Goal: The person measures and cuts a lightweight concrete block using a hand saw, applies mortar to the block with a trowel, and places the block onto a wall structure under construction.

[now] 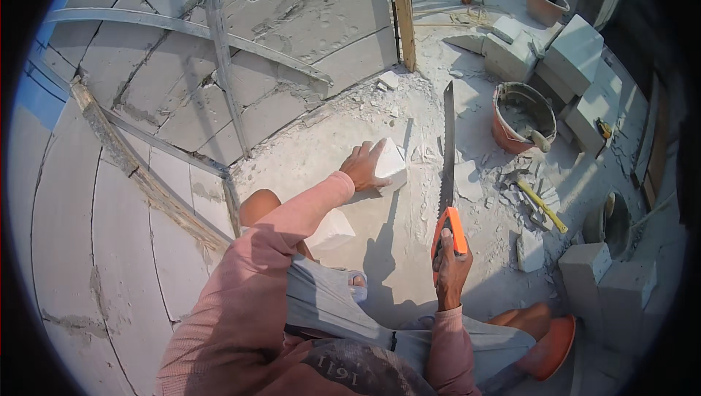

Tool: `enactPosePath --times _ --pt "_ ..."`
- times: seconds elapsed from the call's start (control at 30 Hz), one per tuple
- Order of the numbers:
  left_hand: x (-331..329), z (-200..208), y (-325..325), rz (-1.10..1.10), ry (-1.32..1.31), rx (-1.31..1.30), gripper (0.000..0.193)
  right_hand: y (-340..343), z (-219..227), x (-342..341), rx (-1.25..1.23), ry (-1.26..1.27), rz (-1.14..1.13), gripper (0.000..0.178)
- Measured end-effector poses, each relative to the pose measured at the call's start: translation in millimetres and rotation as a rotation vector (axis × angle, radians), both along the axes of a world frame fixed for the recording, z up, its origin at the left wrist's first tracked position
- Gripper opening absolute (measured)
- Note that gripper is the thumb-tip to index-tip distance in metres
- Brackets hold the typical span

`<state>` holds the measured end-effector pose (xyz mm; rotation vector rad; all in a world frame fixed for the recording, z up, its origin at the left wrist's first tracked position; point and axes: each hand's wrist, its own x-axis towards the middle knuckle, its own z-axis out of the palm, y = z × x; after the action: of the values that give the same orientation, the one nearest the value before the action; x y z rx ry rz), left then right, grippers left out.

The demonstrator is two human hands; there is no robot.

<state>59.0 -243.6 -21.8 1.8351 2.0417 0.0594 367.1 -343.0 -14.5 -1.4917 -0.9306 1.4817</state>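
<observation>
My left hand [361,167] reaches forward and grips a small white lightweight concrete block [393,168] resting on the dusty floor. Its fingers lie over the block's far edge, with the thumb on the near side. In my right hand [453,272] is a handsaw [447,148], held by its orange and black handle. The long dark blade points up and away, teeth toward the left, to the right of the block and apart from it. A second white block [333,231] lies below my left forearm, partly hidden by the sleeve and my leg.
A block wall [292,53] with metal and wooden bracing [139,162] stands left. To the right are a mortar bucket [509,122], a yellow-handled hammer [540,205], stacked blocks [573,53], more blocks [584,268] and rubble. An orange bowl-like container [549,352] sits by my right leg.
</observation>
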Motion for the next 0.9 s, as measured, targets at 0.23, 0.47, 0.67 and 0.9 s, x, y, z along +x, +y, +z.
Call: enactPosePath --times 0.23,0.47,0.67,0.9 --pt "5.6 -15.8 -18.8 0.053 0.055 0.073 0.109 11.8 -5.6 -15.9 0.164 0.07 0.036 0.031" --pt "-1.0 -14.7 -1.5 0.034 0.088 0.047 0.108 22.5 7.3 -18.3 0.218 0.039 0.097 0.039" --pt "3.3 -12.2 -3.9 0.026 0.059 0.001 0.11 17.6 13.0 -14.0 0.181 0.013 0.085 0.037" --pt "3.3 -28.5 -5.7 0.021 0.082 0.051 0.11 14.2 3.6 -9.5 0.183 0.016 0.069 0.035"
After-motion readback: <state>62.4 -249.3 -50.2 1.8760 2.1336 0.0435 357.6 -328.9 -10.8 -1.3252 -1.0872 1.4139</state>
